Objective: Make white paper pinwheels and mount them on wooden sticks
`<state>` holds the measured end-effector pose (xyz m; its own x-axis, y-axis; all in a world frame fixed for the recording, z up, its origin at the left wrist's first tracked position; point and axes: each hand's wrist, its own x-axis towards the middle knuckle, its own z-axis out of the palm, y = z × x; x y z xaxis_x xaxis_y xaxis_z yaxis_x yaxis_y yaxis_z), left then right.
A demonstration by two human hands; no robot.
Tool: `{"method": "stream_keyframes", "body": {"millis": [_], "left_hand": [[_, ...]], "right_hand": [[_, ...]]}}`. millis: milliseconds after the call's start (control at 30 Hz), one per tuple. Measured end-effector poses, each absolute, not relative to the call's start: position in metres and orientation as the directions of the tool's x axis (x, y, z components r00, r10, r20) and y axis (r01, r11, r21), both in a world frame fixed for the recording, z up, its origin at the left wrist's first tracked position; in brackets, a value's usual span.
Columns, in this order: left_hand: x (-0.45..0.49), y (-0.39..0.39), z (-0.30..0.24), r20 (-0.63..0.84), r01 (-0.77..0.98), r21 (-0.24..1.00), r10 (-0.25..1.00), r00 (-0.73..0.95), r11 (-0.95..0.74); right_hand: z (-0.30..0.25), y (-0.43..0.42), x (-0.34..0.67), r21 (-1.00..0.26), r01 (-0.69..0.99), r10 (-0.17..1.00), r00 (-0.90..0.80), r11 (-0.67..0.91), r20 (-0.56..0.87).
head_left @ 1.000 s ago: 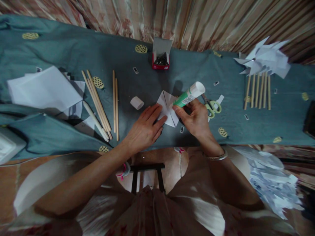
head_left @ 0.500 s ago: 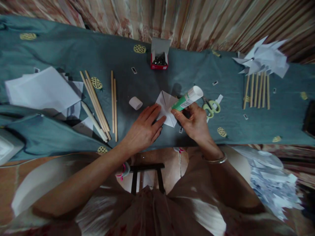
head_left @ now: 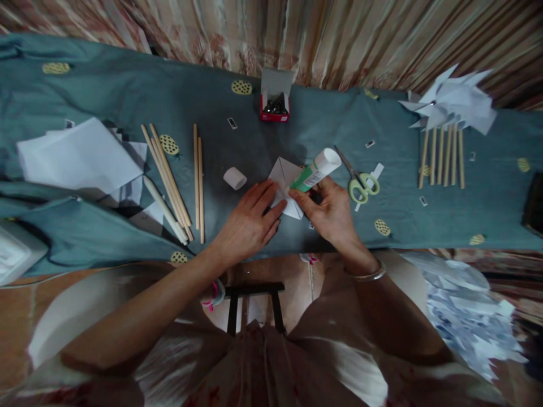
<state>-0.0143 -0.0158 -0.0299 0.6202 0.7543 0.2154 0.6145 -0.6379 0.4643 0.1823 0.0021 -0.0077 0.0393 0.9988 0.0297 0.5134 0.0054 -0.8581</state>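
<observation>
The right hand (head_left: 335, 213) has its fingers (head_left: 302, 200) closed around a green and white glue stick (head_left: 316, 168), gripping it low on the barrel near the working end. The stick lies on a slant. Its tip points down and to the left onto the folded white paper square (head_left: 287, 172), and its white base rises up and to the right, away from the body. The tip meets the paper near the middle, where the creases cross, though the thumb hides the exact contact. The left hand (head_left: 250, 223) lies flat and open on the desk (head_left: 127, 90) with nothing gripped, its outstretched fingers (head_left: 268, 195) pressing the paper's left edge. The paper thus sits between the two hands, just ahead of both. The left hand pins it from the left and the right hand comes in over it from the right, so the right hand is the one over the centre. A small white cap (head_left: 235, 178) lies just left of the paper, nearer the left hand. Green-handled scissors (head_left: 358, 182) lie just right of the right hand. Loose wooden sticks (head_left: 169, 178) and white sheets (head_left: 80, 155) are well off to the left, a red box (head_left: 275, 108) of small dark pins sits beyond the paper, and finished pinwheels (head_left: 453, 102) lie at the far right.
</observation>
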Motion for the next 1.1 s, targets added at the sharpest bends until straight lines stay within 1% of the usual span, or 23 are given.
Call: {"method": "stream_keyframes", "body": {"millis": [67,167,233,367,433,500,633,767,933,1100], "left_hand": [[-0.014,-0.016,-0.031,0.223,0.615,0.454,0.750,0.623,-0.645],[-0.014,-0.016,-0.032,0.221,0.614,0.439,0.741,0.634,-0.656],[-0.014,-0.015,-0.030,0.223,0.606,0.443,0.736,0.639,-0.661],[-0.023,-0.011,-0.019,0.289,0.568,0.441,0.709,0.643,-0.695],[-0.034,-0.006,-0.012,0.331,0.578,0.429,0.716,0.614,-0.694],[-0.048,-0.001,-0.007,0.352,0.620,0.423,0.750,0.560,-0.661],[-0.070,0.009,-0.011,0.307,0.723,0.401,0.826,0.473,-0.563],[-0.074,0.016,-0.019,0.290,0.743,0.420,0.853,0.434,-0.521],[-0.067,0.019,-0.018,0.324,0.727,0.492,0.876,0.358,-0.479],[-0.054,0.016,-0.011,0.251,0.699,0.601,0.922,0.295,-0.387]], "right_hand": [[-0.008,0.006,0.181,-0.916,0.401,0.999,0.053,-0.020,0.001],[-0.006,0.016,0.186,-0.973,0.228,0.996,0.093,-0.022,-0.001],[-0.005,0.024,0.192,-0.988,0.150,0.991,0.134,-0.022,-0.002],[-0.004,0.034,0.202,-0.997,-0.003,0.984,0.162,-0.080,-0.079],[-0.004,0.035,0.202,-0.993,-0.050,0.984,0.138,-0.103,-0.109],[-0.003,0.035,0.200,-0.988,-0.081,0.985,0.102,-0.133,-0.141],[-0.002,0.033,0.192,-0.963,-0.175,0.972,0.073,-0.207,-0.223],[-0.001,0.031,0.186,-0.927,-0.258,0.954,0.052,-0.272,-0.294],[-0.001,0.029,0.181,-0.910,-0.306,0.954,0.023,-0.279,-0.300],[0.001,0.024,0.173,-0.888,-0.376,0.961,-0.029,-0.266,-0.276]]}}
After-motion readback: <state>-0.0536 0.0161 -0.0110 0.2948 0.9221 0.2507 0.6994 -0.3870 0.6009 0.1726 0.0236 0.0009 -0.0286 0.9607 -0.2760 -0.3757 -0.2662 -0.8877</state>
